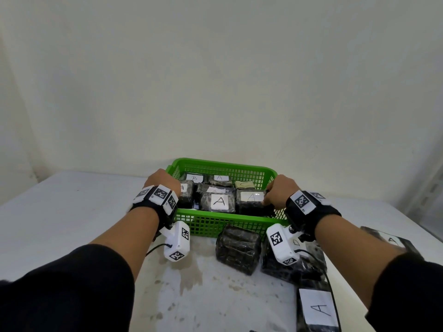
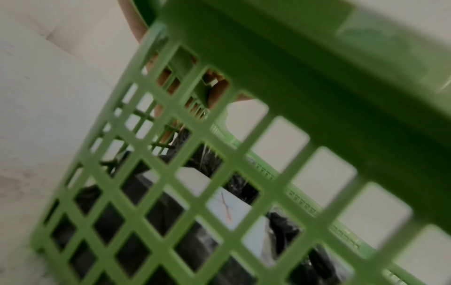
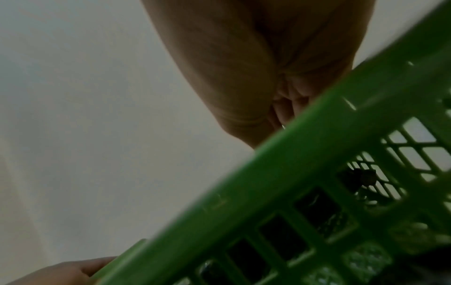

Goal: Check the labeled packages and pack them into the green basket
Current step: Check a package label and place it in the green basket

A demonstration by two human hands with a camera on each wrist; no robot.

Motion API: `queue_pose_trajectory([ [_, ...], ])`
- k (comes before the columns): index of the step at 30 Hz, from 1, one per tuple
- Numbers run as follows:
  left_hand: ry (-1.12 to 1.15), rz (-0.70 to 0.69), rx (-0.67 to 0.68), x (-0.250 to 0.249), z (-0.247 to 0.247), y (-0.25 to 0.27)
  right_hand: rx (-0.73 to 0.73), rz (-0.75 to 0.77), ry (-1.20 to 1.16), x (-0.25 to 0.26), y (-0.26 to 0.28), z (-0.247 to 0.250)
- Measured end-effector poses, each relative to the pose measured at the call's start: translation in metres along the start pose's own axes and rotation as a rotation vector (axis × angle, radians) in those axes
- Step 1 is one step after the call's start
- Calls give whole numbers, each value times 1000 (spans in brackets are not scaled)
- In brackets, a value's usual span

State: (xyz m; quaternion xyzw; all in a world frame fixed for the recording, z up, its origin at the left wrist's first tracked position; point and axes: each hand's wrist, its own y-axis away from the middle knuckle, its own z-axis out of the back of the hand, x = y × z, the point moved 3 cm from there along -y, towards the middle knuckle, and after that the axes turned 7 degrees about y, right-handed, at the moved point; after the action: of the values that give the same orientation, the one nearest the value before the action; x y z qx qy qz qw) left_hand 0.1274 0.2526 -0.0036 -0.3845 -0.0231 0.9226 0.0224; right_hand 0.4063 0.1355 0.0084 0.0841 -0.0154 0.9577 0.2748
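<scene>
Both hands grip the basket (image 1: 227, 222) by its short sides: left hand (image 1: 163, 182) curled over the left rim, right hand (image 1: 279, 191) over the right, fingertips hidden. Labeled packages (image 1: 219, 201) fill it; some labels are covered. More packages (image 1: 237, 248) lie on the table (image 1: 60, 212), one cut off.

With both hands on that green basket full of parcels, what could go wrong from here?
If the left hand and right hand shift the green basket, the unlabelled package touching its front wall may get shoved. Cables trail over the package labelled A and might snag. The package labelled B sits among A's, perhaps a sorting slip.
</scene>
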Motion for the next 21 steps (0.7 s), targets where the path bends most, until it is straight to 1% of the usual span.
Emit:
queue_pose_trajectory([
  [3, -2, 5, 1, 1, 2, 1, -33, 5, 17, 2, -1, 3],
  [12, 10, -8, -2, 3, 2, 1, 60, 71, 60, 8, 2, -4],
  [16, 10, -3, -7, 1, 1, 1, -24, 34, -15, 2, 2, 0],
  [18, 10, -4, -6, 2, 1, 0, -18, 48, -17, 1, 1, 0],
  [21, 6, -9, -8, 3, 0, -1, 6, 58, 57, 6, 3, -2],
])
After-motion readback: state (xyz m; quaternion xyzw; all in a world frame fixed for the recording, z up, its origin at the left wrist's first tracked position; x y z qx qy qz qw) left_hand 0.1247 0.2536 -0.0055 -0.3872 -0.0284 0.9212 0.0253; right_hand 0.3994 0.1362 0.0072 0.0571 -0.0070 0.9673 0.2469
